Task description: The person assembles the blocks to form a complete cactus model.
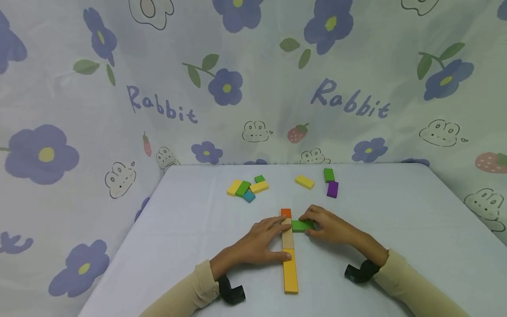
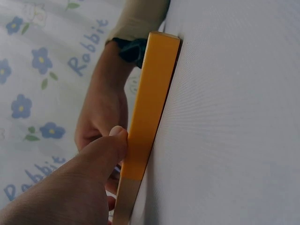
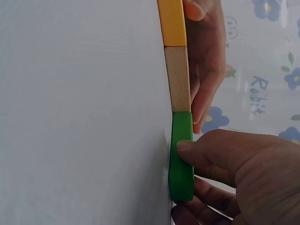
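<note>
While the right grip (image 1: 330, 226) pinches one green block (image 1: 302, 226), the flat-fingered left grip (image 1: 259, 242) steadies three lined-up blocks (image 1: 288, 251).

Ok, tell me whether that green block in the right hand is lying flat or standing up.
Lying flat. The green block rests on the table, its end against the natural wood block, pinched by the right hand.
</note>
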{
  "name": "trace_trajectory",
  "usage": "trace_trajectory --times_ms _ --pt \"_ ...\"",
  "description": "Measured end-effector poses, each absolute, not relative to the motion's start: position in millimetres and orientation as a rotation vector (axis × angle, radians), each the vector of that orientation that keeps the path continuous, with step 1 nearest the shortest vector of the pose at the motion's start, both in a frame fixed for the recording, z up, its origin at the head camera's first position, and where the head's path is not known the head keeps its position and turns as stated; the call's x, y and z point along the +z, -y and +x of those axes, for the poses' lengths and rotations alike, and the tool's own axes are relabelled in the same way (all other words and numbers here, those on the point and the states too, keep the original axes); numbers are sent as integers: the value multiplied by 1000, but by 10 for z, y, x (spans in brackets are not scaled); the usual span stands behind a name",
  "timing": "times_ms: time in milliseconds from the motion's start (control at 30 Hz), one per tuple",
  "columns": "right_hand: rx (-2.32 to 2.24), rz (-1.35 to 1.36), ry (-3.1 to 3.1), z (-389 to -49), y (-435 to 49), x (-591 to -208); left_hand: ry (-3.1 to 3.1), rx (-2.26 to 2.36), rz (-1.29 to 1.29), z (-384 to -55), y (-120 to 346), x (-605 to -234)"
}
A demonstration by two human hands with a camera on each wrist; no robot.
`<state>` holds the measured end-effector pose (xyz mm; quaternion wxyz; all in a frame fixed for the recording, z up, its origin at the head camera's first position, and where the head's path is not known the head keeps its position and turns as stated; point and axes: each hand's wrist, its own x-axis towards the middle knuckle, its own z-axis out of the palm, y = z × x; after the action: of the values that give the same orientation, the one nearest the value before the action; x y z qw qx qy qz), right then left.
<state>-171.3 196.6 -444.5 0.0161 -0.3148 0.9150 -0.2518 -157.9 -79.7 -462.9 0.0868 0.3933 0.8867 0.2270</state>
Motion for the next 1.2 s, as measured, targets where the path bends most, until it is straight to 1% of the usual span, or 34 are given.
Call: trace_trajectory --times_ms 533,900,1200 --pt "-747 -955 -2798 -1699 -2001 -4423 -2643 673 1167 -1551 786 -4613" --pt "-847 -964 -2820 -1736 -2142 -4296 -2645 654 1168 -1550 792 -4617" --pt "-858 -847 -2949 -1866 -2364 -4080 -2640 676 1159 -1556 805 -4638"
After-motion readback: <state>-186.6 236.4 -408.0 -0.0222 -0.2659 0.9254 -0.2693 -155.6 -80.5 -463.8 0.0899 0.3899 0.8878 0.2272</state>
